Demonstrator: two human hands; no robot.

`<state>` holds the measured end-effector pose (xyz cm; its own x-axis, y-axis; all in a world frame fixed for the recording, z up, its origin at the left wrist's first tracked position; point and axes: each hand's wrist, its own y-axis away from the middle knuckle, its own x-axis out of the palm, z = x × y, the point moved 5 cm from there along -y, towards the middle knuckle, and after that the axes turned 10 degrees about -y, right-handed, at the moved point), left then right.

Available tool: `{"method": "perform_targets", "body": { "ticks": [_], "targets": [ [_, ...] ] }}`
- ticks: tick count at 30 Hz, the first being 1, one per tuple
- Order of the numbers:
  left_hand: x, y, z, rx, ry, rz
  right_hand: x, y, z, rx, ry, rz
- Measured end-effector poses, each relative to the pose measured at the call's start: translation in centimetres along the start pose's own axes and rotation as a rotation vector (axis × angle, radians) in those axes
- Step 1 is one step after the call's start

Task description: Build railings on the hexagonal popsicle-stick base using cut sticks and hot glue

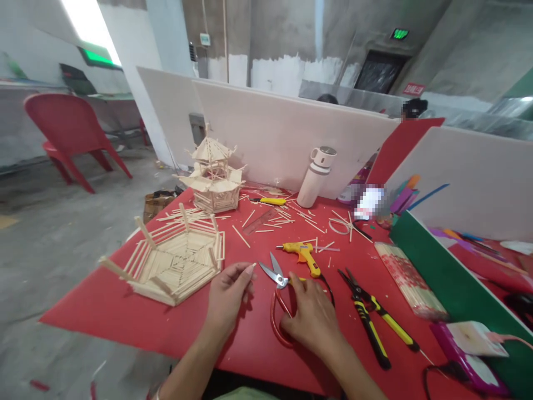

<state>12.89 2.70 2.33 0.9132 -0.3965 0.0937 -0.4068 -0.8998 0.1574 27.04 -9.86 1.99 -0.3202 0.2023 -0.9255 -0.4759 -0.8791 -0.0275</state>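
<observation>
My left hand pinches a short piece of wooden stick between thumb and fingertips. Just to its right, my right hand is closed on red-handled scissors, whose blades are spread apart and point toward the stick piece. A bit of something yellow shows under the right fingers; I cannot tell what it is. On the left lies an octagonal wooden-stick frame with several upright posts. Beyond the scissors a yellow glue gun lies on its side.
Behind stands a stick-built pagoda model, near a yellow utility knife, loose sticks and a white bottle. Yellow-black pliers, a bundle of sticks and a green divider are on the right. The red tabletop ends at front left.
</observation>
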Motion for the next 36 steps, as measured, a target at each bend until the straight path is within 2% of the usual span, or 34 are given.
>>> {"method": "perform_targets", "body": {
  "ticks": [4, 8, 10, 13, 15, 19, 26, 36],
  "targets": [
    [-0.3, 0.0, 0.1, -0.006, 0.064, -0.019, -0.3, 0.4, -1.4, 0.066, -0.146, -0.028],
    [-0.4, -0.1, 0.1, 0.017, 0.082, -0.036, -1.3, 1.2, -1.9, 0.171, -0.552, -0.118],
    [-0.4, -0.2, 0.0, 0.034, 0.075, -0.034, -1.6, 1.6, -1.0, 0.131, -0.725, -0.118],
    [-0.2, -0.1, -0.3, 0.065, 0.012, -0.003, -1.2, 1.9, 1.4, 0.007, -0.837, -0.016],
    [-0.3, 0.0, -0.5, 0.089, -0.032, 0.009, -0.5, 1.9, 2.9, -0.06, -0.8, 0.035],
    [-0.7, 0.3, -0.8, 0.155, -0.058, 0.02, 0.5, 1.8, 4.4, -0.143, -0.612, -0.001],
    [-0.8, 0.5, -1.5, 0.29, -0.245, 0.021, 0.6, 1.8, 4.5, -0.197, -0.484, -0.018],
    [-0.6, 1.3, -2.2, 0.474, -0.498, -0.051, 0.9, 1.9, 4.2, -0.224, -0.489, -0.051]
  ]
}}
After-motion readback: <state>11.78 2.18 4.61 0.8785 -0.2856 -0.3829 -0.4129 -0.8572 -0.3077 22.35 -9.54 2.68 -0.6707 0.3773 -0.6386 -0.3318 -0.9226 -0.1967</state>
